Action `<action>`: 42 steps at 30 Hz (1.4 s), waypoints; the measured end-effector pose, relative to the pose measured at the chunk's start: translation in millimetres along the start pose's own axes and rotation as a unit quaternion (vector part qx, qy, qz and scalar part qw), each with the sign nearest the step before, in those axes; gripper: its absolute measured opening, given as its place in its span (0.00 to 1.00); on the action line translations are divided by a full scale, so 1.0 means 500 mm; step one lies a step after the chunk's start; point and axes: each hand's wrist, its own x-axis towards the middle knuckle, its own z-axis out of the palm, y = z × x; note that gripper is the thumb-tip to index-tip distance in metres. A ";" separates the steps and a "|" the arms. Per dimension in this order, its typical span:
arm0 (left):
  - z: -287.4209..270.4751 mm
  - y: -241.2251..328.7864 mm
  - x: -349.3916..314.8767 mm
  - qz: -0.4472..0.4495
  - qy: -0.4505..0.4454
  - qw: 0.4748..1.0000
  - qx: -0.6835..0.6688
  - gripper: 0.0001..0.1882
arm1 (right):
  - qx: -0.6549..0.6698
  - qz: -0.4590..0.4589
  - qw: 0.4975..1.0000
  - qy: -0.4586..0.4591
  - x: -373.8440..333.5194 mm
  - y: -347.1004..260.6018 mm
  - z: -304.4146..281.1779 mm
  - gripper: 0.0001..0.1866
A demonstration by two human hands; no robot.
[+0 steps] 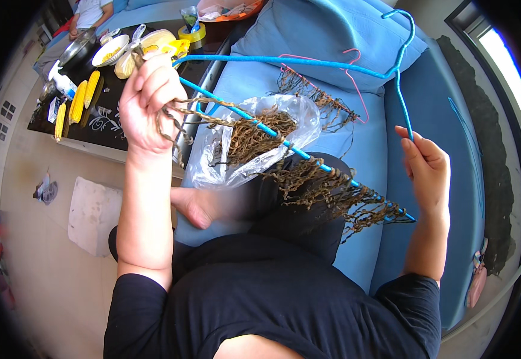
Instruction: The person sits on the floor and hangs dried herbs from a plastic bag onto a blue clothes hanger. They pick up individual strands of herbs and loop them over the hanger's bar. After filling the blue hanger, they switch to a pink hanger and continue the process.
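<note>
A blue wire clothes hanger (308, 61) slants across in front of me. My right hand (427, 170) pinches one of its sloping sides. Dark brown, shrivelled strips (326, 186), apparently dried vegetable, hang in a row over the far right part of its bottom bar. My left hand (151, 105) is closed beside the hanger's left end, with several twisted brown strips (203, 115) coming out of it toward the bar. Below the bar, an open clear plastic bag (203, 170) holds a pile of the same strips (260, 140).
A pink hanger (361, 99) with more strips lies on the blue sofa (365, 155). On the dark table (108, 122) at left are corn cobs (79, 102), a white bowl (111, 50), a pump bottle (63, 81) and yellow tape (192, 37). Another person (93, 13) sits behind it.
</note>
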 end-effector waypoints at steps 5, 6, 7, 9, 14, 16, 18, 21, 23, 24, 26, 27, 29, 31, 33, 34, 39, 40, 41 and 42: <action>0.051 0.000 0.000 0.032 -0.068 0.996 -0.052 0.06 | -0.030 -0.044 0.998 0.026 -0.001 0.016 0.004 0.10; 0.054 0.002 0.002 0.018 -0.077 0.995 -0.057 0.05 | -0.031 -0.047 0.998 0.031 -0.001 0.017 0.004 0.10; 0.059 0.001 0.005 0.004 -0.086 0.994 -0.061 0.05 | -0.032 -0.050 0.998 0.037 -0.002 0.016 0.003 0.10; 0.079 0.002 -0.001 0.007 -0.082 0.995 -0.051 0.06 | -0.023 -0.049 0.997 0.050 0.000 0.018 0.002 0.10; 0.101 0.024 -0.018 0.106 -0.096 0.986 -0.084 0.18 | 0.037 -0.027 0.997 0.068 0.004 0.026 -0.025 0.09; 0.102 0.064 -0.023 0.132 -0.086 0.983 -0.094 0.08 | 0.050 -0.057 0.992 0.098 0.006 0.043 -0.038 0.09; 0.105 0.090 -0.029 0.135 -0.078 0.985 -0.073 0.04 | 0.042 -0.047 0.994 0.088 0.003 0.048 -0.052 0.09; 0.106 0.068 -0.032 0.098 -0.097 0.990 -0.040 0.05 | 0.019 -0.046 0.995 0.083 -0.004 0.054 -0.063 0.09; 0.107 0.039 -0.032 0.055 -0.106 0.992 -0.050 0.06 | 0.009 -0.057 0.994 0.093 -0.004 0.056 -0.059 0.10; 0.112 0.034 -0.035 0.054 -0.128 0.988 -0.074 0.06 | -0.022 -0.065 0.993 0.100 -0.001 0.060 -0.057 0.10; 0.131 0.037 -0.043 0.047 -0.180 0.979 -0.087 0.06 | -0.082 -0.081 0.987 0.111 0.011 0.072 -0.054 0.10; 0.140 0.042 -0.047 0.044 -0.192 0.977 -0.078 0.06 | -0.092 -0.076 0.987 0.113 0.015 0.075 -0.055 0.10; 0.144 0.054 -0.052 0.064 -0.177 0.981 -0.041 0.06 | -0.111 -0.065 0.985 0.114 0.023 0.084 -0.062 0.10; 0.151 0.070 -0.058 0.103 -0.151 0.983 -0.001 0.06 | -0.118 -0.070 0.984 0.113 0.023 0.090 -0.066 0.10; 0.133 0.089 -0.068 0.151 -0.091 0.983 0.056 0.06 | -0.112 -0.075 0.984 0.120 0.024 0.097 -0.063 0.10; 0.109 0.093 -0.064 0.173 -0.056 0.975 0.131 0.08 | -0.107 -0.073 0.983 0.130 0.023 0.101 -0.062 0.10; 0.027 0.009 -0.066 0.150 0.207 0.772 0.582 0.11 | -0.093 -0.105 0.966 0.216 0.024 0.106 -0.056 0.10; 0.005 -0.024 -0.058 0.165 0.187 0.664 0.705 0.11 | -0.103 -0.112 0.963 0.225 0.025 0.103 -0.055 0.10; -0.011 -0.048 -0.050 0.156 0.168 0.593 0.772 0.11 | -0.111 -0.118 0.959 0.234 0.026 0.102 -0.054 0.10; -0.025 -0.071 -0.043 0.153 0.150 0.516 0.830 0.11 | -0.118 -0.125 0.957 0.234 0.027 0.100 -0.054 0.10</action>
